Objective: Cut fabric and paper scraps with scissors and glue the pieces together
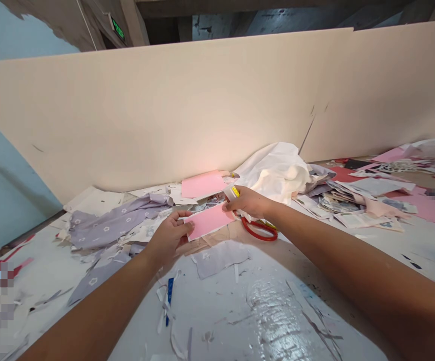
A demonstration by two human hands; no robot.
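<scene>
My left hand point(170, 231) pinches the left end of a small pink rectangular piece point(210, 221) with a pale edge, thumb on top. At its other end, my right hand point(245, 201) grips the same piece. A whitish item with a yellow marked strip point(236, 191), resembling a measuring tape, shows at the right fingers; how it is held is unclear. Scissors with red handles point(258, 229) are just below the right hand, their blades hidden. Behind the hands lies a larger pink sheet point(204, 184). A lavender fabric scrap point(221, 258) is in front of the held piece.
Lavender flowered fabric point(121, 220) lies left, white cloth point(277, 168) behind right. Stacked scraps point(339, 200) and pink sheets point(428, 206) are further right. A blue strip point(169, 301) and thin offcuts lie on the white table point(209, 306). A cream panel point(164, 120) bounds the back.
</scene>
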